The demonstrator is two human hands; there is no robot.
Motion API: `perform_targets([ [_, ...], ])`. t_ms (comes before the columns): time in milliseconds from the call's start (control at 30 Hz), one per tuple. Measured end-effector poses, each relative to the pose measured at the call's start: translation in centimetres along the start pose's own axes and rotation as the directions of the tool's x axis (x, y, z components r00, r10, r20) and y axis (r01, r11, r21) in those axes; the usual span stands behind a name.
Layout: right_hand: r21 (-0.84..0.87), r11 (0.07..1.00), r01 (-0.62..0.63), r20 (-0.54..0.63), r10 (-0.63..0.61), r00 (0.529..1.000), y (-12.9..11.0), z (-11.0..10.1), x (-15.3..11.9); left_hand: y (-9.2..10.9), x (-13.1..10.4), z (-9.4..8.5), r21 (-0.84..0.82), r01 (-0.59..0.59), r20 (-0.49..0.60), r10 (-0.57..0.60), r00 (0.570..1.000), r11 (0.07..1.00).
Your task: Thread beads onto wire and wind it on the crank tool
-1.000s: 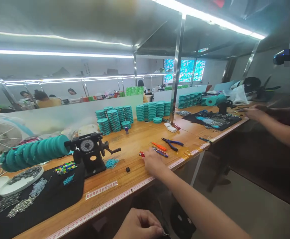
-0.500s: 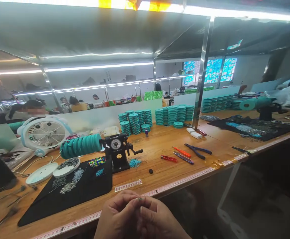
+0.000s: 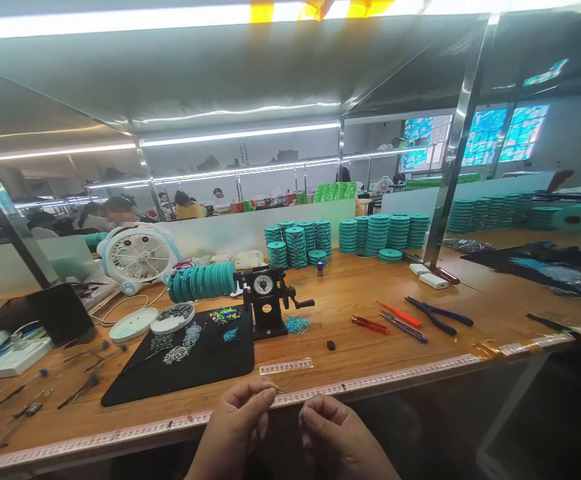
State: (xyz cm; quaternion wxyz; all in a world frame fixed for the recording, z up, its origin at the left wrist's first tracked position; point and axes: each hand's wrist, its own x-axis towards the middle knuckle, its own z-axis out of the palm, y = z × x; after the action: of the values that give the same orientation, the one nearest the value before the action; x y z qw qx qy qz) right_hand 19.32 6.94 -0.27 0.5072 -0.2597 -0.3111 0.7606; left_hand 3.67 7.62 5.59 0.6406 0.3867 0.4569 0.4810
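Observation:
Just in front of the table's front edge, my left hand pinches a tiny greenish piece between thumb and forefinger. A short gap to its right, my right hand has its fingers curled and the thumb against the forefinger; whatever it may hold is too small to make out. Beyond my hands lies a clear strip with pink markings. Behind that stands a black hand-cranked winder with a row of teal spools on its shaft.
A black mat carries beads and small metal parts. White dishes, a fan and a dark screen stand left. Stacked teal spools stand behind. Pliers and a red tool lie right. People sit farther back.
My hands have moved apart, the right one going rightward; the small piece stays at my left fingertips. The camera view has turned left, so the table appears shifted right.

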Motion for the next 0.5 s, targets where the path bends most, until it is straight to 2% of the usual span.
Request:
perform_targets([
  [67,-0.147,0.986,0.073,-0.071,-0.084,0.994,-0.6,0.4,-0.2,0.1,-0.2,-0.1,-0.004,0.041,0.002,-0.04,0.999,0.999],
  [133,-0.343,0.916,0.209,-0.12,-0.263,0.957,-0.9,1.1,-0.4,0.0,-0.4,0.0,-0.074,0.113,0.041,-0.111,0.993,0.991],
  [200,-0.485,0.811,0.327,-0.124,-0.434,0.892,-0.8,1.9,-0.3,-0.2,-0.6,0.2,-0.177,0.225,0.157,-0.198,0.968,0.958],
  [267,-0.559,0.721,0.411,-0.094,-0.547,0.832,-0.4,2.6,-0.1,-0.4,-0.7,0.4,-0.264,0.322,0.293,-0.243,0.925,0.909],
  [333,-0.598,0.65,0.468,-0.047,-0.612,0.789,0.1,3.1,0.2,-0.7,-0.8,0.6,-0.295,0.382,0.366,-0.266,0.892,0.876],
  [367,-0.607,0.622,0.494,-0.026,-0.637,0.771,0.3,3.2,0.3,-0.8,-0.8,0.7,-0.302,0.389,0.373,-0.268,0.888,0.87],
  [500,-0.615,0.563,0.552,0.013,-0.693,0.721,0.9,3.4,0.5,-1.3,-1.1,0.8,-0.3,0.335,0.325,-0.234,0.916,0.893],
])
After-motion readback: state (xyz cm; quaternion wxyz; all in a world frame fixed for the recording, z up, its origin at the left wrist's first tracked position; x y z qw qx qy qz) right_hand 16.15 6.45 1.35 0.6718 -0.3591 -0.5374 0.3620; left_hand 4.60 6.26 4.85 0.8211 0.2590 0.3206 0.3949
